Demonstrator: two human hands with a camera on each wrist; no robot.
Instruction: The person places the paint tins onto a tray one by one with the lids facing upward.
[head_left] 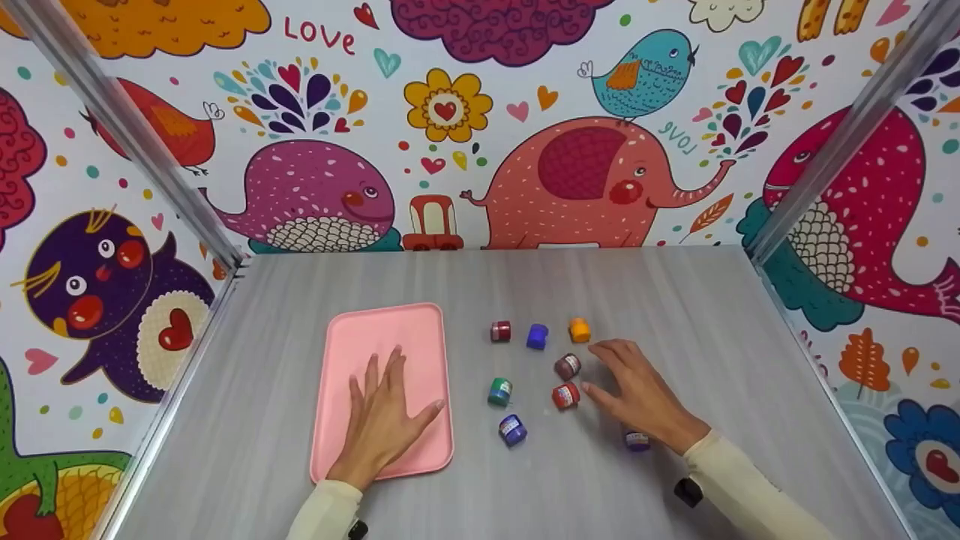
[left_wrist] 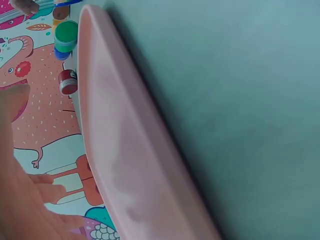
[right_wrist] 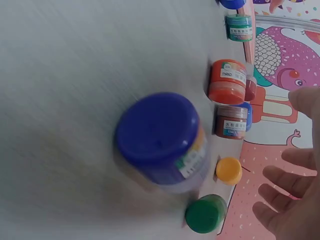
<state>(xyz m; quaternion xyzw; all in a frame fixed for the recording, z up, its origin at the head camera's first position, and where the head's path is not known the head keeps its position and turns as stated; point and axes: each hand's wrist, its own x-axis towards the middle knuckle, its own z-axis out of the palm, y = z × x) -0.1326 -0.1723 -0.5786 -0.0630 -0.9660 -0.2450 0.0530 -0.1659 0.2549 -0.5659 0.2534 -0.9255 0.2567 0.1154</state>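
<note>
My left hand [head_left: 382,424] hovers over the pink tray [head_left: 426,337] with its fingers spread, holding nothing. To the right of the jars, my right hand [head_left: 641,390] has loosely bent fingers and holds nothing. Its thumb is close to a red paint jar [head_left: 566,395], and its fingertips are near a brown jar [head_left: 568,366] and an orange jar [head_left: 580,330]. Beneath the right wrist lies a dark blue jar [right_wrist: 160,132], partly hidden in the head view. A green-lidded jar [right_wrist: 205,214] shows in the right wrist view.
Between tray and right hand lie a dark red jar [head_left: 500,331], a blue jar [head_left: 537,336], a green jar [head_left: 500,391] and a blue-violet jar [head_left: 513,430]. Patterned walls with metal posts [head_left: 802,135] enclose the grey table [head_left: 247,360].
</note>
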